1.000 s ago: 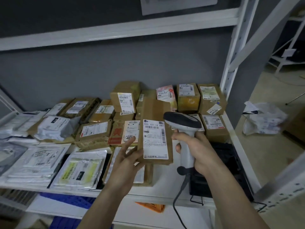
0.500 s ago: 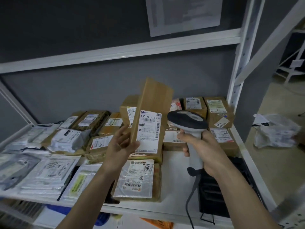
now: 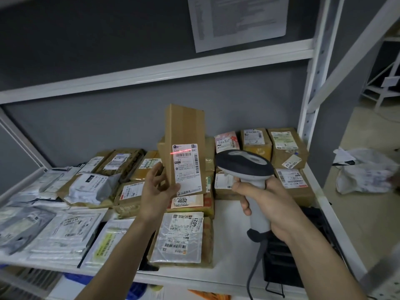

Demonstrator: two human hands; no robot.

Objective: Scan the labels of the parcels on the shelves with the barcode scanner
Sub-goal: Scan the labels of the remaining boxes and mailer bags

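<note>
Both hands (image 3: pixel 159 191) hold parcel (image 3: pixel 186 148), scanner (image 3: pixel 249 169)

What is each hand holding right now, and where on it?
The left hand holds the tall cardboard parcel upright by its lower left edge. The right hand grips the barcode scanner around its white handle.

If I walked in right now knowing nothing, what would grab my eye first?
Probably the thin red scan line glowing across the top of the white label on a tall cardboard parcel, which the left hand holds upright above the middle of the shelf. Just right of it, the right hand grips a corded barcode scanner aimed at that label. Behind and around them, labelled boxes and plastic mailers cover the shelf.
</note>
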